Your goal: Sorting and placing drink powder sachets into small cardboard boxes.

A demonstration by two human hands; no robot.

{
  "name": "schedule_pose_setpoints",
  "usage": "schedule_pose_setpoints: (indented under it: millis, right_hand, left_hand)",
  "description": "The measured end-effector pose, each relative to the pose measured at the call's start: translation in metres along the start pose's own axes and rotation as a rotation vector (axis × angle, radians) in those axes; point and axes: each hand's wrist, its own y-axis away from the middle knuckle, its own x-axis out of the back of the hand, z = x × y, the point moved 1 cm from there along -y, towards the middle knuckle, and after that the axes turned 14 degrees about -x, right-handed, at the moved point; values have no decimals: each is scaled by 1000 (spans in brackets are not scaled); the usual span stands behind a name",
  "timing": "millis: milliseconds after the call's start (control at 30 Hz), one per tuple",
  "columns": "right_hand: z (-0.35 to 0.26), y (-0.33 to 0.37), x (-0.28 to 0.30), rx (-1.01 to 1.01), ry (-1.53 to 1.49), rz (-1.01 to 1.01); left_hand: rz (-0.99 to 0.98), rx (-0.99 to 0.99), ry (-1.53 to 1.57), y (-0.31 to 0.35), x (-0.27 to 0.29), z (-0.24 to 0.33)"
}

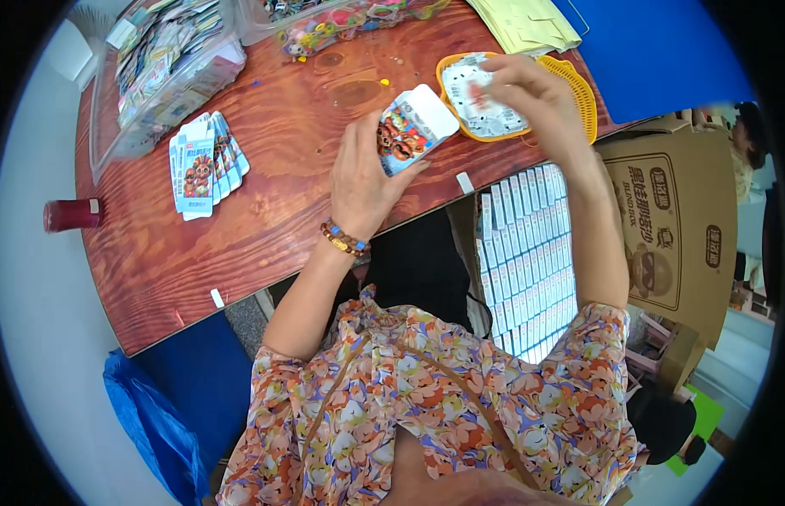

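I have the left hand clasping a smooth, rectangular cardboard box; to its right, the right hand curls over a yellow plastic basket of thin white slips, its pinch too blurred to tell.

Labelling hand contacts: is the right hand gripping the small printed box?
No, the left hand holds the small printed box, while the right hand is apart from it, over a yellow basket.
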Motion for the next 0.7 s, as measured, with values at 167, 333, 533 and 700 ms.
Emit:
schedule_pose_setpoints:
  millis: [167, 333, 533, 700]
  right_hand:
    - [-24, -3, -64, 229, 243, -64]
    - [-37, 1, -78, 303, 249, -49]
    - [-28, 35, -115, 460, 405, 345]
    - [-15, 36, -149, 342, 125, 278]
  left_hand:
    - [18, 4, 17, 1, 7, 2]
    - [121, 77, 28, 7, 21, -11]
    - [230, 131, 79, 5, 23, -16]
    - [273, 208, 67, 8, 17, -12]
